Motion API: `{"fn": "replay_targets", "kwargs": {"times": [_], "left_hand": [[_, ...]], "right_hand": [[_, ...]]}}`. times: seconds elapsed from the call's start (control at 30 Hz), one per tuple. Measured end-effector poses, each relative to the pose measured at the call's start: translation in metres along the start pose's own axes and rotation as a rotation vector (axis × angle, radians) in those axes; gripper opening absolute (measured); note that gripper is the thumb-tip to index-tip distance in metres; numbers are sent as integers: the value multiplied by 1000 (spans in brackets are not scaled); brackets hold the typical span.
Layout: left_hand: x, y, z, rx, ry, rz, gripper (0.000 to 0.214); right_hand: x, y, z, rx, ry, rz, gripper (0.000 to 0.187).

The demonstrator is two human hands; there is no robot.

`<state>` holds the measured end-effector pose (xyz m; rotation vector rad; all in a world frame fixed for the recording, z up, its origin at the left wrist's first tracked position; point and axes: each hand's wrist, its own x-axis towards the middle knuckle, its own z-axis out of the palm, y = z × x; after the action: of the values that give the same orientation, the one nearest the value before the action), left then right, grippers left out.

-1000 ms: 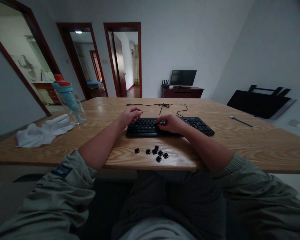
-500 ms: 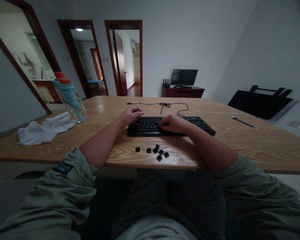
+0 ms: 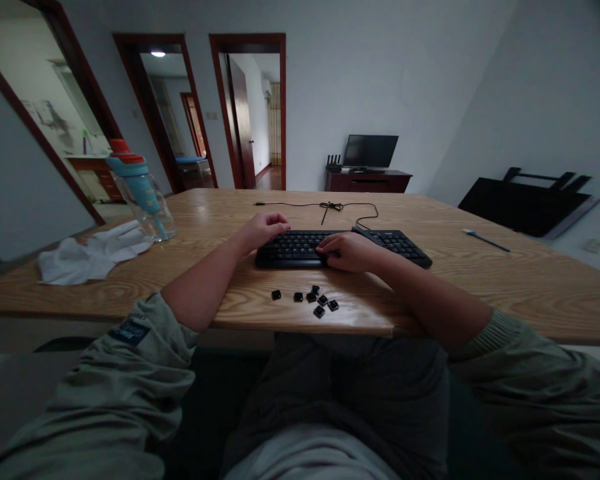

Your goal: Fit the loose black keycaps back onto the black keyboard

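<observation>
Far left: crumpled white sheet (image 3: 93,253), paper or cloth, can't tell which. It lies on the wood-grain table (image 3: 460,263), up against the base of a clear drinking bottle (image 3: 144,193) with blue collar and red lid. Bottle upright.

Left hand (image 3: 264,231): at the keyboard's far left corner, fingers curled inward, thumb side toward the person, fingertips near the top edge. Nothing visible in the grip; can't tell if the tips meet or touch the case.

Loose black keycaps (image 3: 299,297): seven visible on the table between keyboard and near edge. Leftmost two sit apart, other five bunched to the right.

Black keyboard (image 3: 293,249): flat on the table, in front of the person, long side facing them. Cable (image 3: 331,207) tied in a bundle behind it.

Right hand (image 3: 353,252): over the keyboard, right of middle, fingers bent, index tip down at the keys, thumb tucked underneath. Dark gap between thumb and finger; can't tell if anything is pinched.

Far right: blue-handled brush (image 3: 489,241), white head, on the table well apart from both hands.
</observation>
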<state>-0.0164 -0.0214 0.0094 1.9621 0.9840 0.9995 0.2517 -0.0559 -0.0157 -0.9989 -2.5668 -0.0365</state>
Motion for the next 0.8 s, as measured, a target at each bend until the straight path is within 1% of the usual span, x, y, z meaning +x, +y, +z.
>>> {"fn": "replay_targets", "kwargs": {"times": [0.1,0.2,0.27,0.33,0.4,0.47,0.57,0.63,0.73,0.8], "left_hand": [[-3,4,0,72,-39,66,24],[-15,22,1,131,-93,115,22],[-30,36,3,189,-162,123,20],[-47,46,5,268,-263,103,16],[-64,49,6,357,-366,77,12],[-80,47,6,433,-431,77,10],[-98,43,2,525,-435,116,12],[-104,44,-1,607,-439,120,14],[-106,49,-6,723,-483,63,20],[-104,51,-8,753,-492,17,23]], "right_hand": [[0,0,4,-15,23,28,32],[2,0,6,-22,38,35,33],[2,-1,7,-38,49,22,32],[2,-1,9,-57,65,19,31],[2,-2,11,-72,80,24,30],[1,-4,13,-80,88,36,28],[0,-5,13,-57,111,60,26],[0,-3,9,-14,180,89,28],[0,2,1,53,325,126,28],[-1,4,-3,77,350,118,25]]}}
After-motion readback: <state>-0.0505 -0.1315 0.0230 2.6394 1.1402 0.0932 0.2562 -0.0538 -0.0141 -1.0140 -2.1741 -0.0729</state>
